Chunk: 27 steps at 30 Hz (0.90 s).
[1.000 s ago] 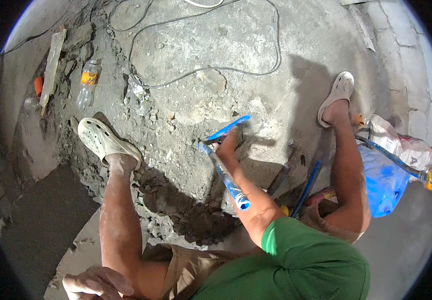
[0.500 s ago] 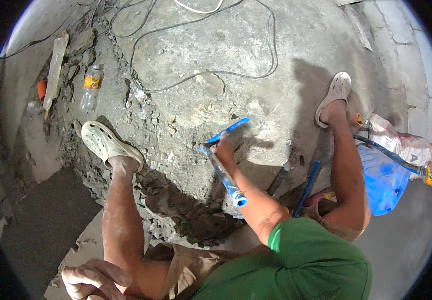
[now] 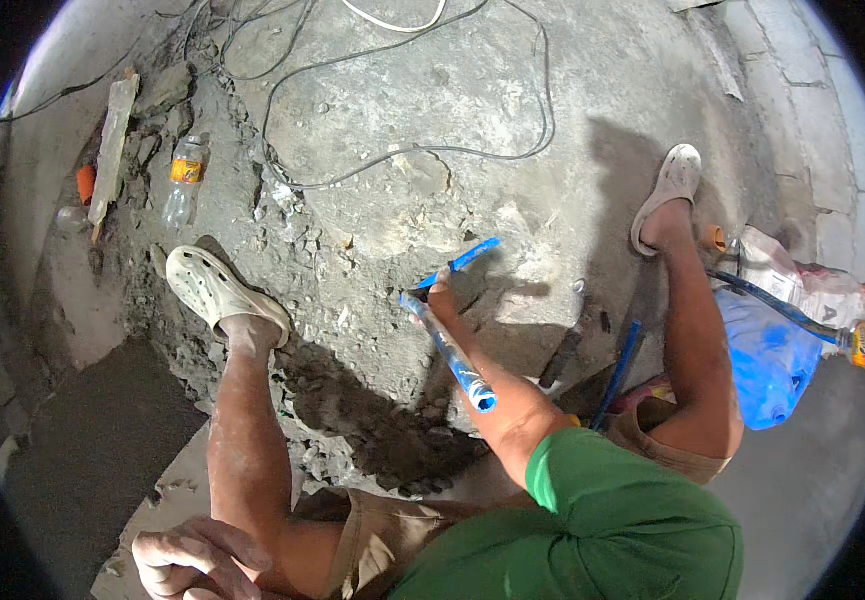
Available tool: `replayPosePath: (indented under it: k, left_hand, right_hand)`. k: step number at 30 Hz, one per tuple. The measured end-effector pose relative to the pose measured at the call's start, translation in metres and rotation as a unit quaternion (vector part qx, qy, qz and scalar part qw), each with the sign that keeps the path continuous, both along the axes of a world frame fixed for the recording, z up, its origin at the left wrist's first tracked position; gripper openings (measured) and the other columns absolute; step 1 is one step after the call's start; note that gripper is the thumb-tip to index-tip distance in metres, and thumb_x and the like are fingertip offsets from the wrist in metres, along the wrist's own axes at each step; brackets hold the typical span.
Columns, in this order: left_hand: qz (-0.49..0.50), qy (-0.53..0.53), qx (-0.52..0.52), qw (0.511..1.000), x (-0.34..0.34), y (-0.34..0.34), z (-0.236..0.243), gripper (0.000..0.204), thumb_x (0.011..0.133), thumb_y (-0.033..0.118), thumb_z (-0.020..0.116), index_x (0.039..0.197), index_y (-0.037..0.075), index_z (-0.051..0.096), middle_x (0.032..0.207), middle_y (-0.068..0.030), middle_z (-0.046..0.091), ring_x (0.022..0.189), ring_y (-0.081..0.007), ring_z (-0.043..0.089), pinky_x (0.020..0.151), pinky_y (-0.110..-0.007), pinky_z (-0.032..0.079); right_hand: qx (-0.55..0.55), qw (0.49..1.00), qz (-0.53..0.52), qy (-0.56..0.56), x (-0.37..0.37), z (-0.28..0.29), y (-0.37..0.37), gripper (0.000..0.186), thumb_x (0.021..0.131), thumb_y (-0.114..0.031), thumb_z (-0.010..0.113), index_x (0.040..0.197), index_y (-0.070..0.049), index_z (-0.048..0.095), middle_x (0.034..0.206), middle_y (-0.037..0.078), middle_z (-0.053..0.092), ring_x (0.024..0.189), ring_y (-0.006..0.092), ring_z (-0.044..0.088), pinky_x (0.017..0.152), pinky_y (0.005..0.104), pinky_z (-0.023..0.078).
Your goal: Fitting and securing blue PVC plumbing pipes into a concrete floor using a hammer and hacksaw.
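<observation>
My right hand [image 3: 443, 290] is closed around a blue pipe piece [image 3: 463, 368] over the rubble in front of me. One length, smeared white, points back toward me with its hollow end showing. A second blue length [image 3: 478, 251] sticks out past my fingers, away to the right; how the two join is hidden by the hand. By my left knee, my left hand [image 3: 198, 560] rests with its fingers loosely curled, and I see nothing in it. Below the pipe, a dark hollow [image 3: 378, 420] is dug into the broken ground.
A plastic bottle [image 3: 185, 180] and a wood strip [image 3: 115, 150] lie at the left. A black cable [image 3: 413, 150] loops over the concrete. At the right are a blue plastic container [image 3: 775, 355], a sack [image 3: 783, 270], another blue pipe [image 3: 618, 372] and an orange pipe end [image 3: 715, 238].
My right hand and the blue pipe piece have shifted very slightly. My left hand has edged a little to the right. Both feet stay put.
</observation>
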<state>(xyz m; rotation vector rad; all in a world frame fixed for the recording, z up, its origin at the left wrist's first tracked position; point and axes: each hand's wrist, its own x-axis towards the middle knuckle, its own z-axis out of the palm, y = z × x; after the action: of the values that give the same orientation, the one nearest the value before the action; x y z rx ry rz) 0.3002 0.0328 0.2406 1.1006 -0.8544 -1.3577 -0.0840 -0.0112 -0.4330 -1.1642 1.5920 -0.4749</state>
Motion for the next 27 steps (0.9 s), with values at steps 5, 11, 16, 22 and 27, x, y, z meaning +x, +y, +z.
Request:
replayPosePath:
  k: [5,11,16,22,27]
  left_hand:
    - [0.063,-0.127,0.064,0.988,0.004,0.016,0.031,0.033,0.091,0.027,0.062,0.095,-0.005,0.054,0.070,-0.0081,0.055,0.069,-0.0214,0.057,0.068,-0.038,0.051]
    - [0.042,-0.130,0.059,0.989,0.012,0.019,0.033,0.033,0.090,0.028,0.063,0.091,-0.005,0.055,0.070,-0.0097,0.057,0.067,-0.0230,0.057,0.066,-0.038,0.051]
    - [0.075,-0.137,0.043,0.987,0.003,0.011,0.027,0.034,0.089,0.028,0.065,0.091,-0.005,0.056,0.068,-0.0091,0.056,0.067,-0.0232,0.057,0.066,-0.037,0.052]
    - [0.022,-0.122,0.041,0.991,0.001,0.009,0.028,0.034,0.089,0.026,0.064,0.097,-0.005,0.054,0.069,-0.0088,0.055,0.066,-0.0212,0.057,0.067,-0.037,0.052]
    - [0.115,-0.241,0.070,0.961,-0.023,0.014,0.035,0.027,0.091,0.026,0.054,0.091,-0.001,0.048,0.069,-0.0091,0.054,0.057,-0.0116,0.049,0.054,-0.020,0.037]
  right_hand:
    - [0.029,0.996,0.041,-0.069,0.160,0.114,0.041,0.058,0.098,-0.052,0.029,0.101,-0.001,0.057,0.081,0.016,0.064,0.077,0.0304,0.062,0.066,0.0428,0.048]
    - [-0.060,0.975,-0.144,0.161,0.169,0.219,-0.014,0.050,0.097,-0.041,0.038,0.099,0.003,0.060,0.088,0.023,0.064,0.082,0.0406,0.059,0.077,0.0463,0.047]
    - [0.051,0.811,-0.513,-0.277,0.110,0.166,-0.074,0.051,0.097,-0.041,0.040,0.122,0.001,0.053,0.109,0.018,0.061,0.100,0.0323,0.055,0.087,0.0438,0.041]
    - [0.146,0.888,-0.380,-0.214,0.100,0.153,-0.063,0.038,0.095,-0.053,0.039,0.082,-0.019,0.049,0.070,-0.001,0.049,0.063,0.0128,0.050,0.053,0.0328,0.041]
    - [0.151,0.972,-0.056,-0.169,0.121,0.226,0.010,0.034,0.093,-0.042,0.053,0.087,-0.009,0.054,0.081,0.003,0.059,0.064,0.0145,0.053,0.055,0.0331,0.043]
